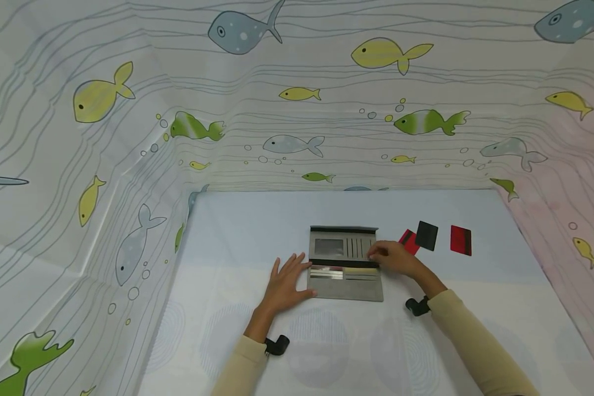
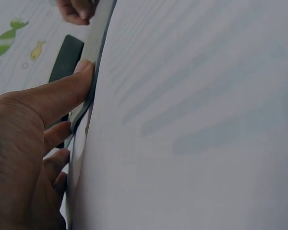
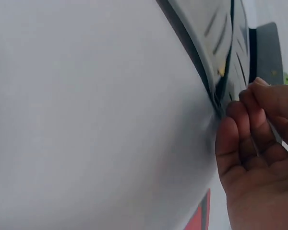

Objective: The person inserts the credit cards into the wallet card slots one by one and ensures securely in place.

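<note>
A grey wallet (image 1: 345,289) lies unfolded on the table, with a clear window and slots on its upper half. Silvery and yellowish edges show in the lower half's pockets. My left hand (image 1: 286,285) rests at the wallet's left side with spread fingers; in the left wrist view its straight thumb (image 2: 62,98) presses on the wallet's edge. At the right edge, beside the upper slots, my right hand (image 1: 395,257) has bent fingers. Its thumb and forefinger meet in the right wrist view, where the fingers (image 3: 237,124) hide whether anything is between them.
Right of the wallet lie a black card (image 1: 427,235), a red card (image 1: 461,240) with a dark stripe, and another red card (image 1: 408,240) partly behind the right hand. A fish-patterned sheet (image 1: 257,118) rises behind and beside the white table (image 1: 247,220). Both wrists carry small black cameras.
</note>
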A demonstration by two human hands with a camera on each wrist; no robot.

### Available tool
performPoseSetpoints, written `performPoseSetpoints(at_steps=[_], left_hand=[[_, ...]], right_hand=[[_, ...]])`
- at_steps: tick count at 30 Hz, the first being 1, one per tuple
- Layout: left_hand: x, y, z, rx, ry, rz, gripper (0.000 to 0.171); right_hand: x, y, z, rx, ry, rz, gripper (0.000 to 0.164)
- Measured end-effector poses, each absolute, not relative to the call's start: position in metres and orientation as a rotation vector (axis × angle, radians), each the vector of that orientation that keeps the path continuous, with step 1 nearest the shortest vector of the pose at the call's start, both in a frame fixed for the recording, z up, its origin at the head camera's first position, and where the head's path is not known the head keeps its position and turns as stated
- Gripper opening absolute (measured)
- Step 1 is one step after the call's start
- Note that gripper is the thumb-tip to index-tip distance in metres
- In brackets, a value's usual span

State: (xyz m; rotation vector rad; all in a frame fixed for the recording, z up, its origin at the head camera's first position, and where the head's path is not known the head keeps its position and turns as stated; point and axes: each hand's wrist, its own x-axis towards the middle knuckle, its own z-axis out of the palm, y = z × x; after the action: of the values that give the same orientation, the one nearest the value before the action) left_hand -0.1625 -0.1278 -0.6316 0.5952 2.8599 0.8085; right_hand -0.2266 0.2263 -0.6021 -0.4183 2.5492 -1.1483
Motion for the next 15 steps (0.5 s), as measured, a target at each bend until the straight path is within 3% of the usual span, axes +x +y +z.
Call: performPoseSetpoints(at_steps=[5, 15], left_hand=[[-0.162, -0.128, -0.631, 0.595, 2.865, 0.809, 0.078], [-0.161, -0.127, -0.63, 0.571, 2.852, 0.79, 0.079]], right_hand=[[-0.232, 0.245, -0.594, -0.19, 2.624, -1.195, 0.016], [-0.24, 0.298, -0.587, 0.389, 2.874, -1.091, 0.051]])
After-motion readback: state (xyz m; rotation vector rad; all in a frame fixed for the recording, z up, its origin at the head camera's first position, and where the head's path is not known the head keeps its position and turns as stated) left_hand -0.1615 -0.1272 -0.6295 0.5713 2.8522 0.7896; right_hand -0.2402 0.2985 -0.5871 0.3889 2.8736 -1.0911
